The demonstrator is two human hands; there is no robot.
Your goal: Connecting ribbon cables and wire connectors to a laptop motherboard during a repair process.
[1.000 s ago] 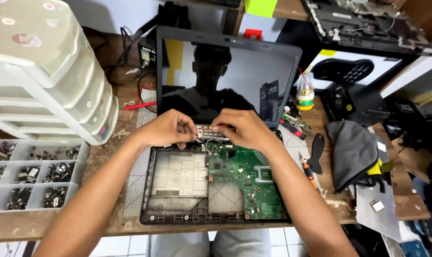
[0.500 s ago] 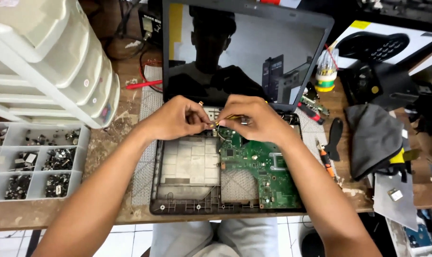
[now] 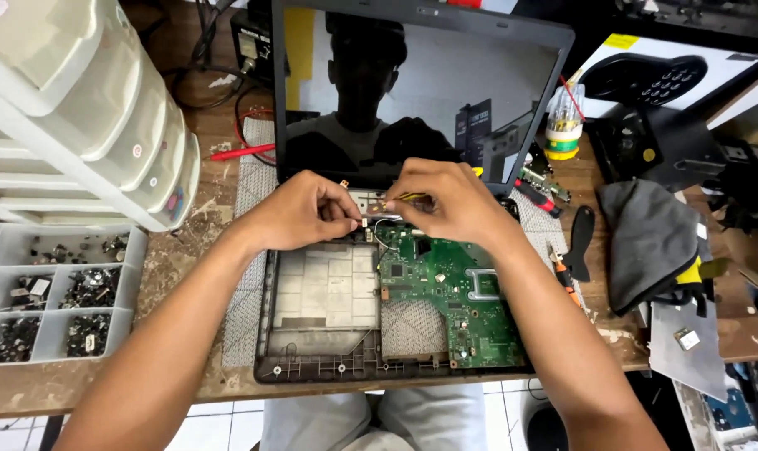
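Closely, left hand (image 3: 300,213) and right hand (image 3: 446,200) pinching thin wires (image 3: 379,224) — above glossy green circuit board (image 3: 446,292), grey plastic laptop base (image 3: 325,288).

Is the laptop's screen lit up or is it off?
Off. The laptop screen is dark and only mirrors the person and room. Below it, the laptop base lies open with its green circuit board bare.

Left hand (image 3: 300,210) and right hand (image 3: 446,200) pinching wires, green motherboard (image 3: 450,292), opened laptop (image 3: 329,326)

Left hand (image 3: 308,210), right hand (image 3: 446,200): fingertips pinched.
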